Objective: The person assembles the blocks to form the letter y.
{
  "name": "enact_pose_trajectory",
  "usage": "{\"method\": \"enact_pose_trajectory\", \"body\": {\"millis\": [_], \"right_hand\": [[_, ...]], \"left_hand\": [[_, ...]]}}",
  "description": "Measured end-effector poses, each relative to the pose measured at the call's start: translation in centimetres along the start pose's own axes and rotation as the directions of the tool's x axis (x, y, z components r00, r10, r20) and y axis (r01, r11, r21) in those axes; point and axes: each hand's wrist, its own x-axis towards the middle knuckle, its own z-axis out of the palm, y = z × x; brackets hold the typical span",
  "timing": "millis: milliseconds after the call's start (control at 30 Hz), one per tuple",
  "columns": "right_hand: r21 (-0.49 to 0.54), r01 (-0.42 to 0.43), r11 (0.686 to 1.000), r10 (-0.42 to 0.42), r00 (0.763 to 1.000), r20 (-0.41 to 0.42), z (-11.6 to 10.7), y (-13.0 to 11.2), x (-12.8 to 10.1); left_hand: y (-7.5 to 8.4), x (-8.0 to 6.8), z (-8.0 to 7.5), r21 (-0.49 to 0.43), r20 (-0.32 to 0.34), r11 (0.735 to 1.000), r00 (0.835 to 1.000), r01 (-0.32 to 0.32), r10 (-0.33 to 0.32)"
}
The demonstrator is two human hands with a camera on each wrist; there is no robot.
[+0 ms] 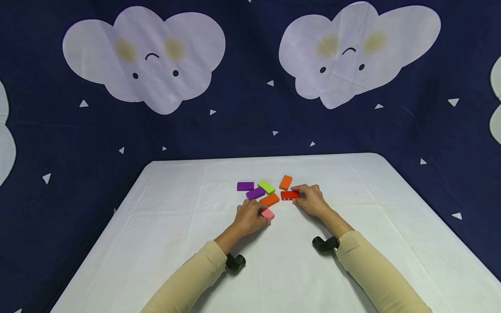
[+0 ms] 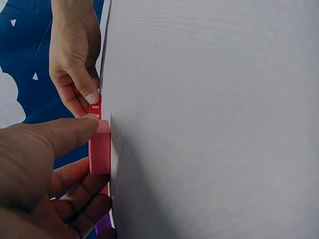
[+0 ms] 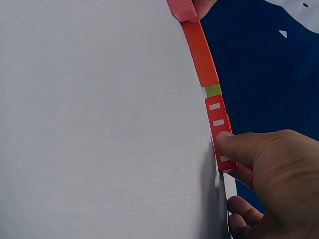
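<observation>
Several small coloured blocks lie on a white table (image 1: 352, 243). My left hand (image 1: 250, 217) pinches a pink block (image 1: 268, 213) between thumb and fingers; the same pink block (image 2: 99, 148) shows in the left wrist view. My right hand (image 1: 309, 199) grips a red block (image 1: 289, 195) with white marks, thumb on its near side; the right wrist view has this red block (image 3: 220, 129) under the thumb. Between the hands lies an orange block (image 1: 269, 199). Behind it are a purple block (image 1: 255, 193), a second purple block (image 1: 245, 186), a green block (image 1: 266, 187) and another orange block (image 1: 285, 182).
A dark blue backdrop (image 1: 250, 121) with white clouds hangs behind the table's far edge. Black wrist cameras (image 1: 235, 262) sit under both sleeves. Bare white tabletop spreads left, right and in front of the blocks.
</observation>
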Motion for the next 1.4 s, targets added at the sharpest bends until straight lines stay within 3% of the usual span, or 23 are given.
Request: {"method": "enact_pose_trajectory", "body": {"millis": [367,767,1133,1400], "right_hand": [[0.009,-0.011,1.000,0.011,1.000,0.007,-0.02,0.18,0.03],[0.034,0.009,0.999,-0.009,1.000,-0.013,-0.06,0.36,-0.01],[0.062,0.014,0.998,-0.014,1.000,-0.005,-0.23,0.40,0.07],[0.066,0.005,0.998,-0.004,1.000,-0.012,-0.06,0.57,0.13]], "left_hand": [[0.03,-0.05,-0.01,-0.065,0.006,0.998,1.000,0.024,-0.024],[-0.34,-0.07,0.11,-0.205,0.030,0.977,0.998,0.058,-0.053],[-0.58,-0.02,0.18,-0.242,0.028,0.969,0.999,0.051,-0.046],[-0.67,0.02,0.25,-0.285,0.038,0.955,0.997,0.082,-0.074]]}}
